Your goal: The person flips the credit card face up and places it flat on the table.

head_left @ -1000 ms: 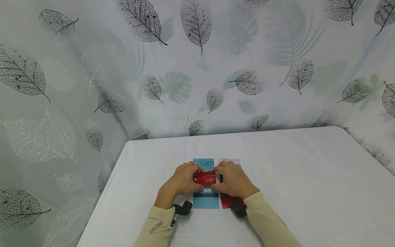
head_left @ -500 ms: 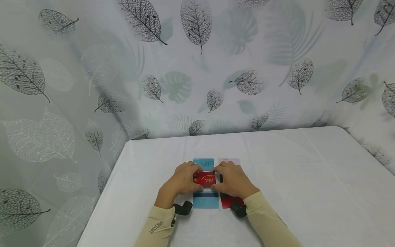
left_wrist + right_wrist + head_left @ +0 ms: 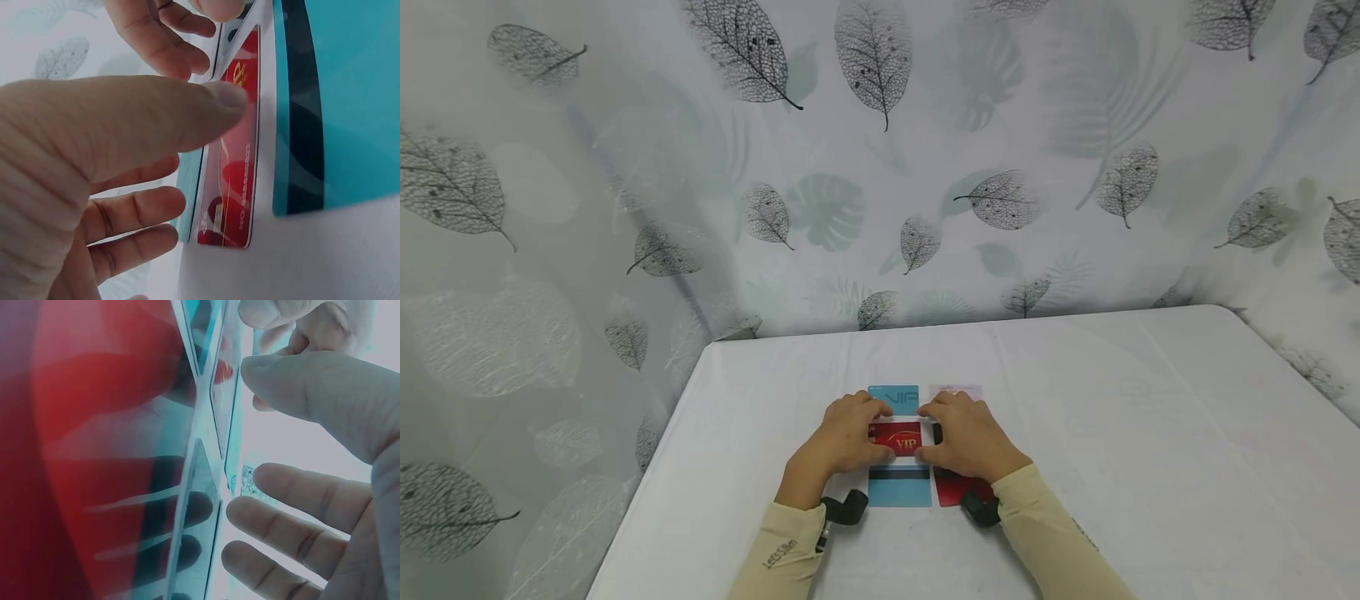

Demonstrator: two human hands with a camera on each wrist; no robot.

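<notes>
A red VIP card (image 3: 897,437) lies on the white table between two hands. The left hand (image 3: 842,435) stays over its left end; in the left wrist view the thumb (image 3: 194,112) extends above the card (image 3: 231,169), fingers loosely bent and apart from it. The right hand (image 3: 966,433) is at the card's right end, and its fingers (image 3: 281,531) look relaxed with nothing between them in the right wrist view. Beyond the red card is a blue VIP card (image 3: 904,400); nearer lies a blue card with a dark stripe (image 3: 899,492).
A pale pink card (image 3: 955,388) and a red card (image 3: 950,488) lie in the right column. Between them a dark-edged card (image 3: 937,432) is mostly hidden by the right hand. Black wrist devices (image 3: 847,507) sit at both sleeves. A leaf-patterned curtain (image 3: 880,167) hangs behind the table.
The red VIP card has shifted slightly nearer the person and now lies lower between the hands, with fingers off it. Both hands have stayed almost in place.
</notes>
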